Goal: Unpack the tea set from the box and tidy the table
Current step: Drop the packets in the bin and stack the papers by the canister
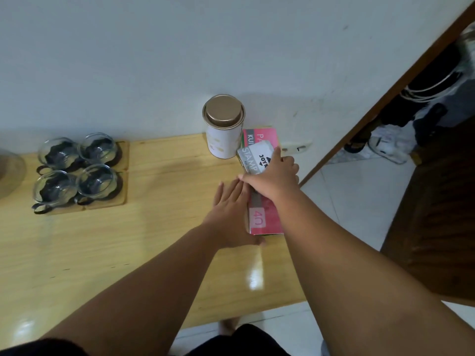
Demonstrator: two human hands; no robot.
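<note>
Two probably light, stiff boxes: right grip (272, 176) clamps the white box (253, 156) by its edges; left grip (231, 214), fingers flat, steadies the pink box (264, 219).

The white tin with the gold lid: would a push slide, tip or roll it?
The white tin stands upright on the glossy wooden table, so a low push would probably slide it. It looks taller than wide, so a high push might tip it; being round, it would likely roll. The stamp pad box the right hand grips sits close beside it.
</note>
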